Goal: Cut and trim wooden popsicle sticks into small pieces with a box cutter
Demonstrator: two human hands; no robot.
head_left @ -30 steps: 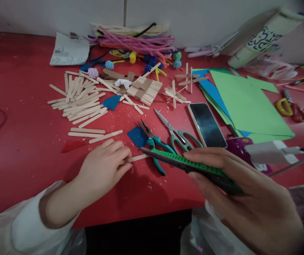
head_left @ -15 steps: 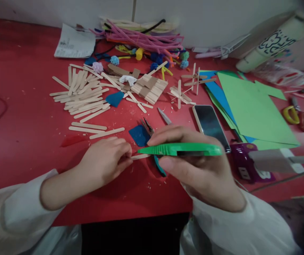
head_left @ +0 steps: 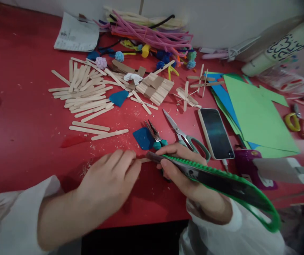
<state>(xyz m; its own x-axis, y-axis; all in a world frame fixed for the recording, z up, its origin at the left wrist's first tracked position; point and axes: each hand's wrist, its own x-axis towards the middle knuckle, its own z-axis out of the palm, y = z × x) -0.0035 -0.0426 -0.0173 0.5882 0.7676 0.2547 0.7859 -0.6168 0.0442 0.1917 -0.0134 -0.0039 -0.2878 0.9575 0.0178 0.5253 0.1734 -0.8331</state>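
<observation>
nearest, the left hand (head_left: 109, 180) pins a craft stick (head_left: 143, 160) flat on the red bench (head_left: 21, 117), its grip pinched on the stick's end. the right hand (head_left: 181, 170) has its grip closed around a green cutter (head_left: 221, 180), tip just at the stick. beyond lie pliers (head_left: 156, 136), scissors (head_left: 184, 136), a phone (head_left: 215, 132), then loose sticks (head_left: 85, 95).
</observation>
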